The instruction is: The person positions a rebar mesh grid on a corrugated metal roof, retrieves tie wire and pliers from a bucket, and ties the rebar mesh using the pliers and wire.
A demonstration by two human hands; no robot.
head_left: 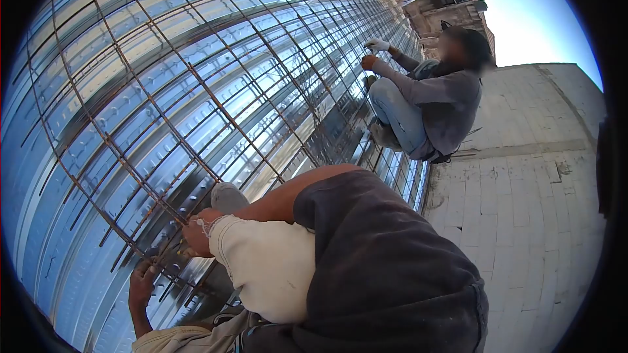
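Note:
Beneath my hands lies a mesh of thin rusty rebar (140, 85) over shiny ribbed metal decking (46, 287). My left hand (142, 281) is low in the view, its fingers pinched together at a bar of the mesh. Whatever lies between those fingertips is too small to name. Just up and to the right, my right hand (199, 232) is closed beside a bar, fingers curled downward. Its grip is hidden from view. Frayed threads hang at the cuff of the off-white sleeve (268, 268) on my right arm. Behind that arm are my bent bare leg and grey shoe (229, 197).
A co-worker (438, 98) in jeans and a dark cap squats on the mesh farther off, hands at the bars, one in a white glove. A pale block wall (517, 202) rises on the right. Rough masonry (425, 19) stands at the far end.

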